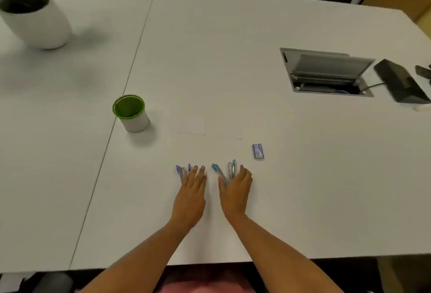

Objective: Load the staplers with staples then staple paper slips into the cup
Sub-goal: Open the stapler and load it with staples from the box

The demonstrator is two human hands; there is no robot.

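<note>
Two small staplers lie opened out on the white table (303, 176). The purple stapler (180, 171) shows past the fingers of my left hand (193, 187), which rests flat over it. The blue stapler (225, 171) is spread in a V, and my right hand (236, 187) lies partly over it with the thumb beside one arm. A small purple staple box (258, 151) sits just to the right. White paper slips (198, 127) lie faintly visible beyond the staplers. A white cup with a green inside (131, 113) stands to the far left of them.
A potted plant in a white pot (37, 19) stands at the far left corner. An open cable hatch (326, 73) is set into the table at the right, with a black device (401, 82) beside it. A table seam (121, 96) runs diagonally left of the cup.
</note>
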